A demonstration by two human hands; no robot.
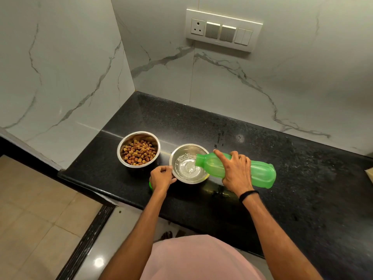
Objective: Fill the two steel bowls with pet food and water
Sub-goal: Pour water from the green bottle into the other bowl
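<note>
"Pouring water, you grip the green bottle (260,174) with your right hand (236,170), tilted low, its mouth over the nearer steel bowl (187,151)."
"Yes, and your left hand (161,177) pinches this bowl's rim on its left side. Shallow water (187,168) lies inside."
"The other steel bowl (139,136) stands just beside it on the black counter (262,138), further left, and holds brown pet food (139,151)."
"Something green peeks from under your left hand; I cannot tell what."
</note>
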